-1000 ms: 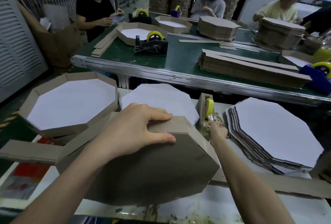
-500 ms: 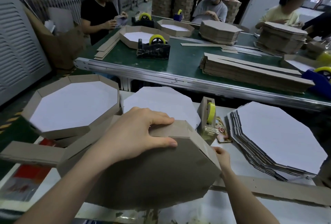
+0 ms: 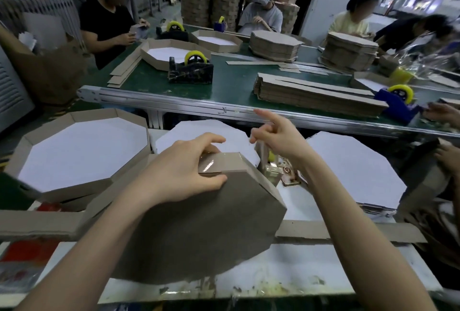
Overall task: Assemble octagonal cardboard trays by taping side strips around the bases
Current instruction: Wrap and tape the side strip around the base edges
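On the white bench close to the camera, an upturned octagonal tray (image 3: 199,223) stands tilted, brown underside facing the viewer. The left hand (image 3: 181,174) clamps its top edge, thumb pressed on the base and fingers hooked over the taped side strip (image 3: 219,162), where clear tape shines just beside the fingertips. The right hand (image 3: 278,136) is raised clear of the tray, index finger pointing up, the other fingers loosely curled, holding nothing that can be made out. Just below it sits a tape dispenser (image 3: 267,161). Further back, a finished tray (image 3: 79,151) lies left and a stack of white bases (image 3: 353,169) right. Beyond runs a green conveyor (image 3: 231,86).
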`<state>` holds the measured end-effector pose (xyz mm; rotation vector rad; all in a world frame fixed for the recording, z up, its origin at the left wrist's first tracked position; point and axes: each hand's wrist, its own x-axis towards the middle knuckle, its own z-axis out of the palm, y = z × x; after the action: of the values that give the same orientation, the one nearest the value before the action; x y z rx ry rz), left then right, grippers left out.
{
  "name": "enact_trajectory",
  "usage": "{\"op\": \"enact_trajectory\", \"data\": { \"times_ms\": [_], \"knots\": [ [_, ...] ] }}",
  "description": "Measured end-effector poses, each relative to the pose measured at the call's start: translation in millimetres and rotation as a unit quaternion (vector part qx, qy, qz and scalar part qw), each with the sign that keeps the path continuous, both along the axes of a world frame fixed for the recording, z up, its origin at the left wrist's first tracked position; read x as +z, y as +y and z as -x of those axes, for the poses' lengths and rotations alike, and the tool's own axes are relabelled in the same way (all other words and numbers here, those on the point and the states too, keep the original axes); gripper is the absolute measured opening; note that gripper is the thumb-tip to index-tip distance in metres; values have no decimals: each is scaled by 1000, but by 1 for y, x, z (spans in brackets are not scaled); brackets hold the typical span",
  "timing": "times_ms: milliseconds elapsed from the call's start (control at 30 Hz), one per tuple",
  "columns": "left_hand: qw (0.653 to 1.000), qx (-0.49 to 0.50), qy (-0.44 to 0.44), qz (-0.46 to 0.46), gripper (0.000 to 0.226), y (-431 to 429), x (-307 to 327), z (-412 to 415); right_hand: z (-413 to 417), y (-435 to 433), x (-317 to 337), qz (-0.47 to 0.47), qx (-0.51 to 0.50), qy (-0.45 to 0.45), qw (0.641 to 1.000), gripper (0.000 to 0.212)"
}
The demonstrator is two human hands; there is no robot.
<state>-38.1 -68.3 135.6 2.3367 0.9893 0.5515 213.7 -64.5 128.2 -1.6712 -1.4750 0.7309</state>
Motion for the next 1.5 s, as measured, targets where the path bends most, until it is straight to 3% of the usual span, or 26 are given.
{"op": "enact_trajectory", "data": {
  "times_ms": [233,333,500,933,1133,1300,1433,1500],
  "knots": [
    [998,-21,-24,51,84,1,-1,6,46,-38,56,-4,217,186,958,44],
    [998,-19,-37,56,79,2,-1,9,47,-47,49,51,217,150,963,45],
    [998,-36,-34,40,61,-1,2,11,38,-53,31,120,136,101,978,39],
    [997,-78,-4,-10,30,0,-2,11,25,-60,19,130,129,107,977,34],
    [997,-74,-23,-4,28,1,-5,15,28,-57,12,130,111,50,984,17],
    [997,-76,-27,-1,23,0,-6,17,28,-51,8,160,116,8,980,24],
    [995,-73,-60,19,23,1,-6,24,17,-49,-2,185,116,-100,971,31],
    [994,-86,-62,27,24,2,-4,27,10,-50,-10,219,145,-79,962,33]
  ]
}}
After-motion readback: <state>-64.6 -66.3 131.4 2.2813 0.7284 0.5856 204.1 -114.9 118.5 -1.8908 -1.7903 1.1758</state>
